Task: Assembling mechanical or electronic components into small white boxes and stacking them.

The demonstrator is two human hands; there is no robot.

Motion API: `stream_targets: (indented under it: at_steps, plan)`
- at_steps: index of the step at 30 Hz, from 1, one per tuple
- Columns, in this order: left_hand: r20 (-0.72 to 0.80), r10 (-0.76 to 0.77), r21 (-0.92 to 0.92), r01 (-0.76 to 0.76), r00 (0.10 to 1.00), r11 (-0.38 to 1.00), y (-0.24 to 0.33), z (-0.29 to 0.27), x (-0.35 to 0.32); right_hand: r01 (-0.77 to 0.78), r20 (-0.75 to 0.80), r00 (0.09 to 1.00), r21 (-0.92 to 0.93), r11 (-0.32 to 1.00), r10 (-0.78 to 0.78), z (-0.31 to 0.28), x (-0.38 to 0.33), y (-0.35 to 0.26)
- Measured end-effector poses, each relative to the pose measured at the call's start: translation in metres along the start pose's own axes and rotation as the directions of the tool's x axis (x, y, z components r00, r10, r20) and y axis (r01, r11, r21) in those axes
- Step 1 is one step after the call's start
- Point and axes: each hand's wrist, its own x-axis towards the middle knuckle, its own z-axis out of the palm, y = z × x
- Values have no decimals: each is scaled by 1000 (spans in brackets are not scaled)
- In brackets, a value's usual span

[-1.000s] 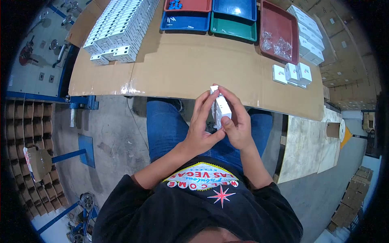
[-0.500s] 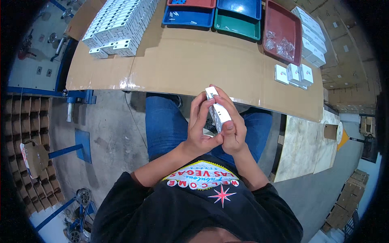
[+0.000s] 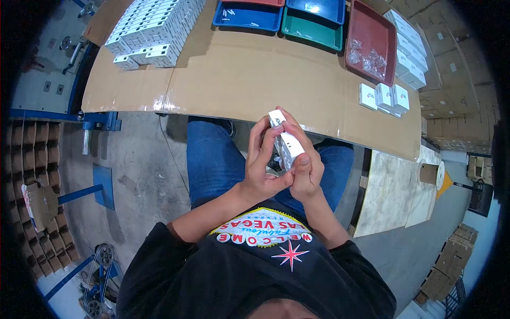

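A small white carton point(image 3: 290, 145) is held tilted above my lap, just off the table's near edge. My left hand point(image 3: 261, 165) grips its left side, fingertips bent over the upper part and thumb near the lower end. Around the right side and lower end wraps my right hand point(image 3: 308, 167), with the thumb pressed at the bottom corner and the fingers over the top. Both hands are closed on this one carton. Its far side and underside are hidden by my fingers.
Stacked white boxes point(image 3: 154, 32) fill the table's far left. Blue trays point(image 3: 247, 25), a green tray point(image 3: 313, 37) and a red tray point(image 3: 366, 32) with clear plastic pieces line the back. Several small white cartons point(image 3: 367, 97) sit at right on the cardboard-covered table point(image 3: 239, 80).
Both hands keep their hold on the carton, which has tilted only slightly. The whole scene has shifted a little as the view moved.
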Motion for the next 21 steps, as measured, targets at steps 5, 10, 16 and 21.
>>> stream_targets:
  at_steps: [5, 10, 16, 21]
  plan:
    - [-7, 12, 14, -12, 1000, 1000, 1, 0, 3, 2, -8, 1000, -3, 1000, -2, 0, -1, 1]
    - [-16, 15, 13, -14, 1000, 1000, -1, 1, 1, -10, -32, 999, 12, 1000, 11, 3, -3, 2]
    - [-26, -47, 1, 48, 999, 999, -3, 1, 4, -64, -23, 998, 45, 997, 65, 1, 3, 5]
    - [50, -552, -509, 497, 832, 703, 5, 7, 31, -178, 45, 982, -111, 978, 184, -25, 27, -12]
